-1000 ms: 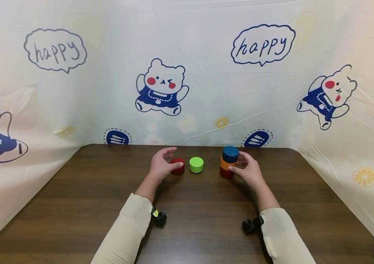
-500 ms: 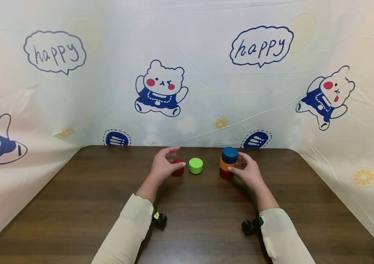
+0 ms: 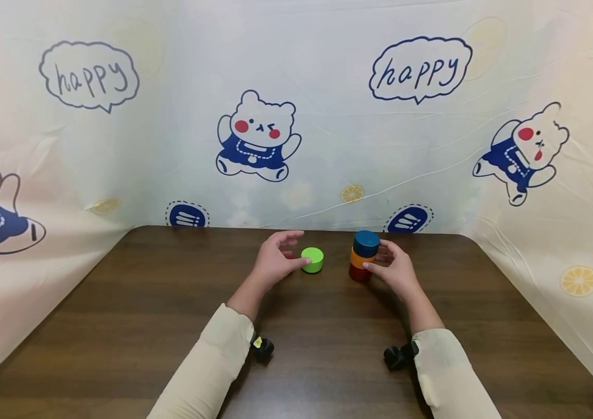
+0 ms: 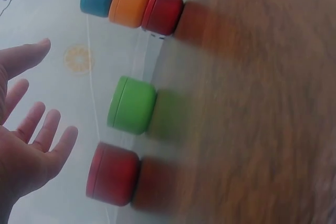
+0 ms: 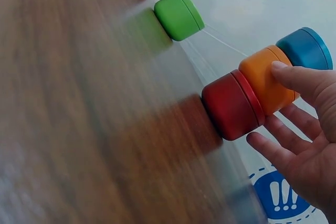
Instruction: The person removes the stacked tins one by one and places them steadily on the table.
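My right hand [image 3: 398, 270] holds a stack of three small lidded round tins from the side. Its thumb presses on the orange tin [image 5: 265, 80] in the middle, with fingers round the far side. The blue tin [image 3: 366, 242] is on top, and a red tin [image 5: 231, 106] stands at the bottom on the table. My left hand [image 3: 275, 260] has fingers and thumb spread, holding nothing, just left of the green tin [image 3: 312, 260]. In the left wrist view a second red tin [image 4: 113, 174] stands beside the green one; in the head view my left hand mostly hides it.
The dark wooden table [image 3: 317, 349] reaches back to a pale cloth backdrop [image 3: 327, 157] printed with bears and words. A black wrist camera [image 3: 263, 350] sits on the left wrist, and another camera [image 3: 396, 358] on the right.
My left hand has moved right, from around the second red tin to beside the green tin, leaving the red one standing. The right hand and the stack have stayed in place.
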{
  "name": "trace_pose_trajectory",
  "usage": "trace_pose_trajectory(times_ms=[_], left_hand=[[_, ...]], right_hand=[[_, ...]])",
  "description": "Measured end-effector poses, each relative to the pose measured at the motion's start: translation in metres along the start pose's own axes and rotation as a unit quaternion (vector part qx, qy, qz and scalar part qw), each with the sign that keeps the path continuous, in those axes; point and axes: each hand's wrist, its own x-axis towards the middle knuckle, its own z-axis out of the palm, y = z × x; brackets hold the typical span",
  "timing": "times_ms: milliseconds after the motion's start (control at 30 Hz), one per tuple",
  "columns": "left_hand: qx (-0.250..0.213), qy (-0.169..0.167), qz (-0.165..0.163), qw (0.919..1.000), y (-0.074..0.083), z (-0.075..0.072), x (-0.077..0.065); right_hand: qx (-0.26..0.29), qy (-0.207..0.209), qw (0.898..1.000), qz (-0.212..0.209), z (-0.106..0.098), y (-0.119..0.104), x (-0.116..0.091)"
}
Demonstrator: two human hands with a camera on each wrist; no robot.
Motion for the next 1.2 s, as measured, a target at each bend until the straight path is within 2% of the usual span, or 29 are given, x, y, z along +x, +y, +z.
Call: trace_pose_trajectory(times_ms=[267, 600, 867, 1033, 1200], left_hand=[[-0.02, -0.017, 0.02, 0.9995, 0.002, 0.015, 0.0], [-0.023, -0.047, 0.014, 0.9985, 0.004, 0.031, 0.002], [-0.006, -0.063, 0.001, 0.998, 0.009, 0.046, 0.002], [-0.016, -0.066, 0.016, 0.9976, 0.013, 0.053, 0.005], [-0.008, -0.065, 0.028, 0.9975, 0.018, 0.06, 0.011]], right_hand=[[0.025, -0.011, 0.999, 0.018, 0.0, -0.001, -0.001], [0.042, -0.02, 0.998, 0.033, 0.0, -0.029, -0.015], [0.039, -0.015, 0.999, 0.033, -0.002, -0.006, -0.006], [0.036, -0.007, 0.999, 0.022, -0.002, 0.0, -0.003], [0.041, -0.006, 0.999, 0.021, -0.003, -0.002, -0.003]])
